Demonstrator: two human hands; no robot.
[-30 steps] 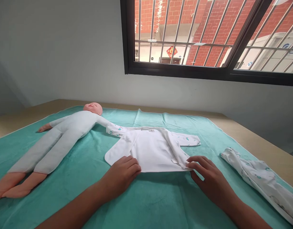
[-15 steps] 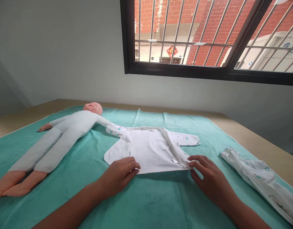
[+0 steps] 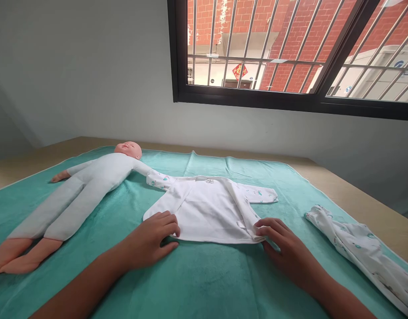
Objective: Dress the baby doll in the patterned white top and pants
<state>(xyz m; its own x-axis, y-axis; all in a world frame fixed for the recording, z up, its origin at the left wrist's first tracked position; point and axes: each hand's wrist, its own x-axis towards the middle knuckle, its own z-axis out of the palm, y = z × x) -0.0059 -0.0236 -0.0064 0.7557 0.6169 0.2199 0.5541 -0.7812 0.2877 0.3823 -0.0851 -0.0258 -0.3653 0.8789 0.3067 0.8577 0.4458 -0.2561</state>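
A white baby shirt (image 3: 207, 208) lies spread with its front open, its patterned sleeves stretched to either side. My left hand (image 3: 154, 239) rests at its lower left edge; the fingertips touch the cloth and the thumb is apart from them. At the lower right corner, my right hand (image 3: 284, 243) has its fingers on top of the hem and its thumb underneath, pinching it. A baby doll (image 3: 100, 173) in a white cloth body lies on its back to the left, its near hand hidden by or next to the shirt's left sleeve.
Under everything is a green towel (image 3: 204, 283) on a wooden tabletop (image 3: 350, 195). Patterned baby trousers or a similar folded garment (image 3: 360, 248) lie at the right. A grey wall with a barred window (image 3: 250, 48) rises behind.
My left hand has moved left along the hem and its thumb has come away from the fingers. My right hand has shifted slightly left with the hem corner, and the hem lies lower.
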